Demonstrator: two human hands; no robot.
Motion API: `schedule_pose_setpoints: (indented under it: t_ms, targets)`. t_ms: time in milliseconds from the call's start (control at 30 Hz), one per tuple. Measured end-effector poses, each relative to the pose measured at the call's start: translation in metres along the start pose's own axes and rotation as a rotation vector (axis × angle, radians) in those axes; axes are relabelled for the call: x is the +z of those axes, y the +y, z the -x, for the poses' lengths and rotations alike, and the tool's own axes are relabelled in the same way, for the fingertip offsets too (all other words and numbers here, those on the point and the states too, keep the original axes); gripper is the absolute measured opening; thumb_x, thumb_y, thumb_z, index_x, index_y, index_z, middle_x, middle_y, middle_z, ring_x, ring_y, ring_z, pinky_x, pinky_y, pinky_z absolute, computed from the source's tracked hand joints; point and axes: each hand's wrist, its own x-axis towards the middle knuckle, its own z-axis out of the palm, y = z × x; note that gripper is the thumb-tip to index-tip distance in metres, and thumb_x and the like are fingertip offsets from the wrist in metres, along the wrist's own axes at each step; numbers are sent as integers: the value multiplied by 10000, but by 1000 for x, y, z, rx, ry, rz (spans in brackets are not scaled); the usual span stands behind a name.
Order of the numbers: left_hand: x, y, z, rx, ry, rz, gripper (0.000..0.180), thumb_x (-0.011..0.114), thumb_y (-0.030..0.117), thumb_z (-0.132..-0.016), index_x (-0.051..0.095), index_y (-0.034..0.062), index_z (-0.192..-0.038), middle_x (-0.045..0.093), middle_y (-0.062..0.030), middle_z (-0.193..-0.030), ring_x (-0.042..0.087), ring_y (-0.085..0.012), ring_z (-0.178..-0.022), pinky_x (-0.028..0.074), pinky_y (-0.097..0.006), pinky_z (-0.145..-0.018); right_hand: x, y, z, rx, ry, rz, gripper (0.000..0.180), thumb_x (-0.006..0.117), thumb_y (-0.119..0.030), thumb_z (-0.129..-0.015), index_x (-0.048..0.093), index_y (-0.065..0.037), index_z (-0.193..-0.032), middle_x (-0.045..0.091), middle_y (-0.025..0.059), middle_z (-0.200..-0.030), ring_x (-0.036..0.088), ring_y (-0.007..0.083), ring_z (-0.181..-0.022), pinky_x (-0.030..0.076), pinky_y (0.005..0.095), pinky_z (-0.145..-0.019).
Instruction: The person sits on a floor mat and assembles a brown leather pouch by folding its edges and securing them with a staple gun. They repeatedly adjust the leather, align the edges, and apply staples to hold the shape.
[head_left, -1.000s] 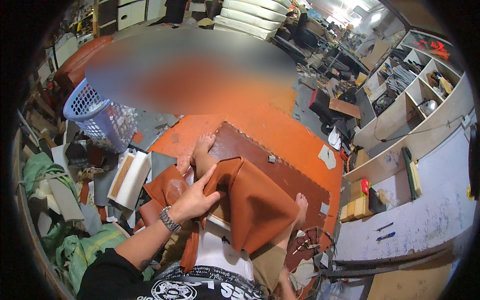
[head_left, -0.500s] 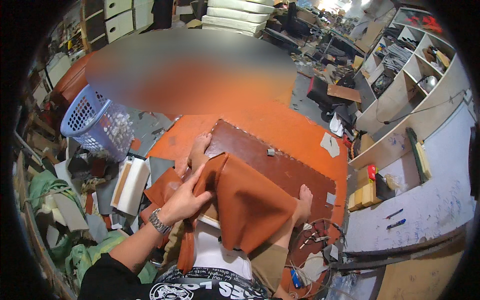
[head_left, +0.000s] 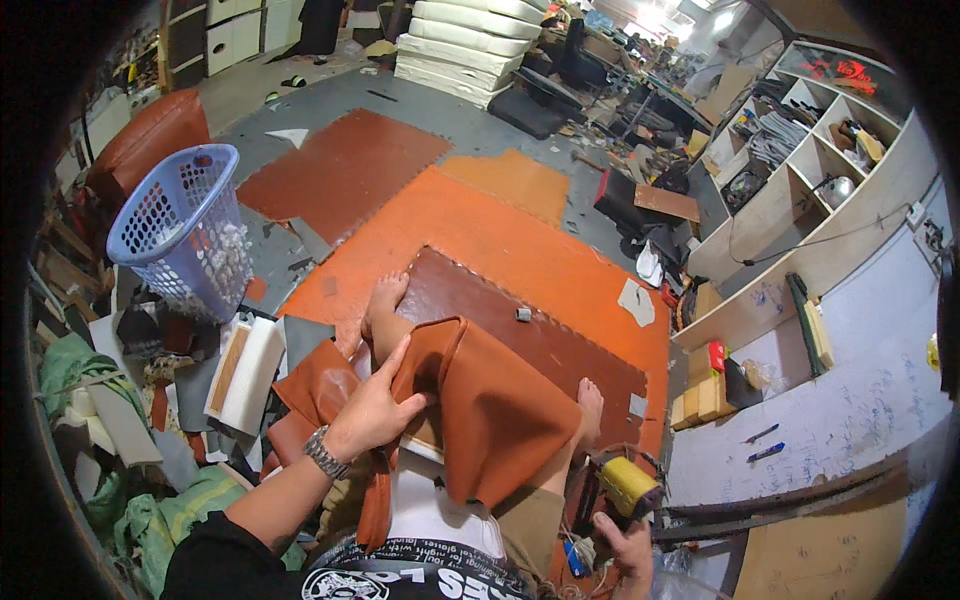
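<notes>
A piece of brown leather (head_left: 510,420) lies draped over my lap, folded up into a peak, with a white part and a wood-coloured edge showing beneath it. My left hand (head_left: 375,410), wearing a metal watch, grips the leather at its left side, thumb and forefinger spread over the fold. Low on the right, my right hand (head_left: 628,555) comes in beside my leg, holding a yellow, cylinder-shaped tool (head_left: 630,487) with dark ends. Its fingers are partly hidden, and the tool's exact kind is unclear. A small blue object (head_left: 573,560) and a thin hose lie beside that hand.
A blue laundry basket (head_left: 175,235) stands at the left, near scraps and a white padded block (head_left: 247,375). Orange sheet (head_left: 500,235) covers the floor under a dark red sheet (head_left: 470,290). On the right are a white bench (head_left: 820,420) with pens and a shelf unit (head_left: 800,180).
My right hand has come into view at the lower right with the yellow tool, over where red-handled scissors showed. My left hand still holds the leather. The view has shifted slightly.
</notes>
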Motion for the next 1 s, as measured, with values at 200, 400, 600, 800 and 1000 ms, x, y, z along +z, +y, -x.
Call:
schedule_pose_setpoints:
  t_ms: [200,400,600,800,1000]
  targets:
    - [-1,-1,7,13,33,-34,1001,753,119,-947,168,105,-1760,614,-329,-1467,652,-406,-1335,525,-430,-1129,115,-139,-3,-457,-539,151,485,855,-128,-927,694,-20,-1372,775,100,-1278,740,177,-1112,582,379,-994]
    - [-3,-2,9,-123,31,-144,1066,782,118,-913,151,187,-1770,666,-362,-1396,684,-468,-1288,551,-463,-1093,199,-152,-40,-348,-611,283,408,794,-242,-973,743,-2,-1299,815,172,-1092,771,218,-963,590,395,-906]
    - [-1,-7,9,-98,27,-98,1038,730,23,-908,146,101,-1762,598,-347,-1506,652,-432,-1353,519,-427,-1138,206,-150,-52,-285,-579,378,448,789,-269,-965,732,5,-1314,806,205,-1135,780,272,-1046,581,393,-955]
    - [-7,-12,15,148,61,-140,1077,809,149,-901,167,158,-1766,492,-348,-1573,535,-461,-1457,455,-463,-1207,200,-137,-46,-256,-553,274,458,805,-290,-963,733,-16,-1323,802,202,-1188,774,275,-1110,574,404,-1002]
    - [-65,6,41,233,-242,-235,783,871,163,-877,565,186,-1597,335,-273,-1739,366,-413,-1607,372,-494,-1273,187,-101,-47,-237,-489,248,438,823,-290,-965,742,-44,-1318,807,191,-1151,776,267,-1073,580,409,-976]
